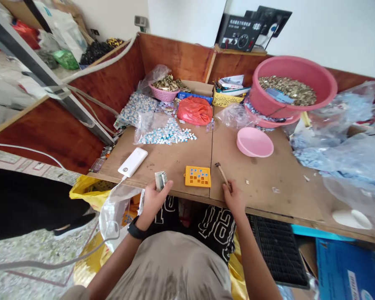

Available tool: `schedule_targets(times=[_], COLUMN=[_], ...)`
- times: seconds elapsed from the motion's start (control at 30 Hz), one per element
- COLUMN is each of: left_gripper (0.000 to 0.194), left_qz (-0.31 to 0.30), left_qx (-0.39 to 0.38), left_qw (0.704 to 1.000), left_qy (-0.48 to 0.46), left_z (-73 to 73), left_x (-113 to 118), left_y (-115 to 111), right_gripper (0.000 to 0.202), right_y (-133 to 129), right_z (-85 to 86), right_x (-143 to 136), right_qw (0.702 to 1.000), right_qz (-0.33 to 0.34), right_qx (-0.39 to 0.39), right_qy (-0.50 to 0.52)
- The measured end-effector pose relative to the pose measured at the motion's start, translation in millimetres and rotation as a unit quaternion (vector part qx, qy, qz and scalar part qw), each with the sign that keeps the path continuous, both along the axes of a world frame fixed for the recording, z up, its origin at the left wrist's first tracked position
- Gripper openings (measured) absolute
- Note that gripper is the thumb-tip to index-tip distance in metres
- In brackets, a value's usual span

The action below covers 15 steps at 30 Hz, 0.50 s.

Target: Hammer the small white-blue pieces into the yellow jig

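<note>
My left hand (154, 200) is closed on a small flat rectangular piece (161, 180), whitish with a grey-green face, at the table's front edge. I cannot make out exactly what it is. Thin wooden-handled tool (222, 173) with a dark tip is pinched in my right hand (234, 198), its tip pointing away from me above the tabletop. Between both hands lies an orange plastic tray (190, 182) with rows of square pockets; small blue-and-white pieces (201, 171) sit in several of them. Neither hand touches the tray.
A white power bank (133, 162) with a cable lies left. Behind are a heap of blue-white pieces (167, 133), a red bag (195, 111) and a pink basket (164, 93). A pink bowl (255, 142) and large pink tub (259, 93) stand right. A person's dark-clothed leg (28, 204) is at left.
</note>
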<state>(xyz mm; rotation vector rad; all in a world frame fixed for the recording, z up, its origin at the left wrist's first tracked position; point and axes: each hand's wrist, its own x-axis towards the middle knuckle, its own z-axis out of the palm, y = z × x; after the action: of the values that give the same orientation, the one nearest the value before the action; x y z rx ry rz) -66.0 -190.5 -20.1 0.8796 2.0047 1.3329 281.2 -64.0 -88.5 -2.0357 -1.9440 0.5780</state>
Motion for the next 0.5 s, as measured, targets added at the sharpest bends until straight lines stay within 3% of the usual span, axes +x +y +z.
schedule_targets(times=[0.33,0.5], left_gripper=[0.063,0.06], left_qz=[-0.022,-0.04], left_qx=[-0.08,-0.048], left_qw=[0.996,0.997], left_qy=[0.03,0.041], left_z=[2.2,-5.8], left_x=[-10.5,-17.9], left_y=[12.5,18.6], right_gripper=[0.052,0.051], right_y=[-1.4,-2.0], right_z=[1.8,2.1], right_x=[-2.0,-2.6], right_qw=[1.0,1.0], right_qz=[-0.008,-0.014], right_qx=[-0.001,0.001], right_qy=[-0.015,-0.013])
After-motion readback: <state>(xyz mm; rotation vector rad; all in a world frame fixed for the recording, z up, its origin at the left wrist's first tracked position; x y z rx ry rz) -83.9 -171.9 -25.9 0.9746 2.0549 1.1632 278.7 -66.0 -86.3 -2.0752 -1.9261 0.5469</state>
